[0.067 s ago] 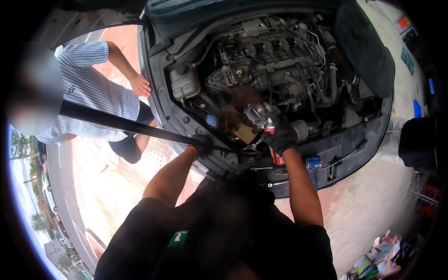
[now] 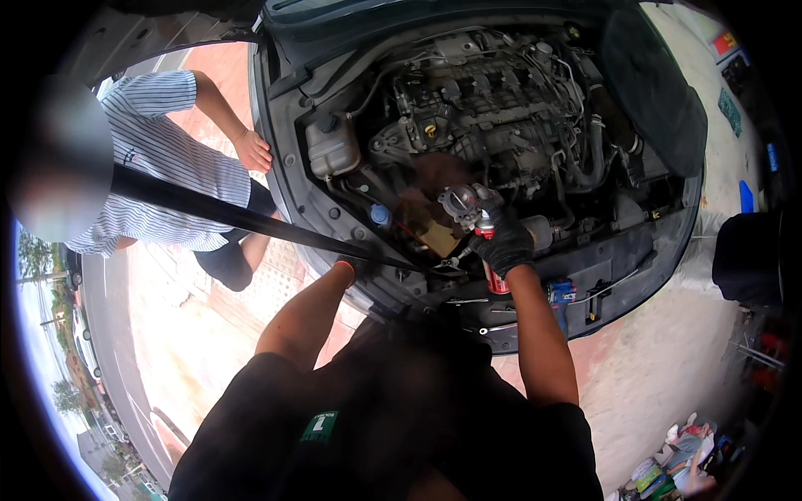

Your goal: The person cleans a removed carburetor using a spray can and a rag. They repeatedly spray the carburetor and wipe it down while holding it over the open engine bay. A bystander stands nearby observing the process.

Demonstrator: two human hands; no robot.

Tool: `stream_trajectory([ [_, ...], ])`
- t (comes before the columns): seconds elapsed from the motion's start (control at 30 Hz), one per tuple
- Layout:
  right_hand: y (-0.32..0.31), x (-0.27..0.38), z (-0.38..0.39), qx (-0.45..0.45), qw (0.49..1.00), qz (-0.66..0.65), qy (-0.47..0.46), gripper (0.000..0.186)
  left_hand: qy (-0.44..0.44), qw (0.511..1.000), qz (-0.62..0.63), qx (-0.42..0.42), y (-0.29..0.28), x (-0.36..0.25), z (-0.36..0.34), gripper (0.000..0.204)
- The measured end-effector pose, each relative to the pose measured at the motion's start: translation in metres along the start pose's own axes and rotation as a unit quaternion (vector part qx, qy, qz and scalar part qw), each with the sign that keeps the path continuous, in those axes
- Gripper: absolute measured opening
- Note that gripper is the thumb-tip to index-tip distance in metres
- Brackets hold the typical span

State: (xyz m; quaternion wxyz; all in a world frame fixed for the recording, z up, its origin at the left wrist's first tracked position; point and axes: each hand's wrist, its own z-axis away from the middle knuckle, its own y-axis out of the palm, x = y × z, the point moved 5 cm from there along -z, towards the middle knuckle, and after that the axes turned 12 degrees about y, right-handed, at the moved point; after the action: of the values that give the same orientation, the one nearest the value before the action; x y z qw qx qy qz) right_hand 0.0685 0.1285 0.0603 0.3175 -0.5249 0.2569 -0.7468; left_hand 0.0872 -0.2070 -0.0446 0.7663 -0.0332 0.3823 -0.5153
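My right hand [image 2: 508, 244], in a dark glove, is closed round a red spray can [image 2: 494, 278]. The can stands roughly upright, its top beside a round silver metal part [image 2: 461, 205] that looks like a throttle body. My right fingers come close to that part; whether they also grip it I cannot tell. My left hand [image 2: 360, 260], in a dark glove with an orange cuff, is at the front edge of the engine bay, where a long black bar [image 2: 251, 221] crosses it. Its fingers are hidden in shadow and behind the bar.
The engine [image 2: 476, 100] fills the bay. A coolant tank [image 2: 332, 149] and a blue cap [image 2: 380, 215] lie to the left. Wrenches [image 2: 499, 328] and a blue power tool [image 2: 561, 292] rest on the front panel. A person in a striped shirt [image 2: 180, 171] leans on the left fender.
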Motion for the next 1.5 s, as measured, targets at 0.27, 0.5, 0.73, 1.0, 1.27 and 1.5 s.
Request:
stream_trajectory([
  [0.27, 0.002, 0.0, 0.001, -0.028, 1.0, -0.002, 0.011, 0.083, 0.032, 0.997, 0.061, -0.016, 0.009, 0.024, -0.019, 0.027],
  [0.5, 0.009, -0.006, -0.007, -0.029, 0.999, 0.005, 0.044, 0.08, -0.063, 0.982, 0.178, -0.028, 0.008, 0.025, -0.011, 0.023],
  [0.73, 0.013, -0.005, -0.015, -0.059, 0.996, -0.061, -0.025, 0.083, 0.098, 0.974, -0.205, -0.01, 0.003, 0.007, -0.014, 0.024],
  [1.0, -0.014, -0.005, -0.006, 0.026, 0.999, -0.046, 0.011, 0.085, 0.083, 0.996, -0.026, -0.029, 0.011, 0.036, -0.029, 0.025],
  [1.27, -0.014, -0.003, 0.007, 0.007, 1.0, 0.004, 0.009, 0.076, 0.087, 0.995, -0.053, 0.017, 0.008, 0.042, -0.036, 0.019],
  [1.5, -0.009, -0.008, 0.008, 0.025, 0.996, -0.087, 0.024, 0.071, 0.032, 0.978, 0.197, -0.063, 0.001, 0.016, -0.014, 0.023],
])
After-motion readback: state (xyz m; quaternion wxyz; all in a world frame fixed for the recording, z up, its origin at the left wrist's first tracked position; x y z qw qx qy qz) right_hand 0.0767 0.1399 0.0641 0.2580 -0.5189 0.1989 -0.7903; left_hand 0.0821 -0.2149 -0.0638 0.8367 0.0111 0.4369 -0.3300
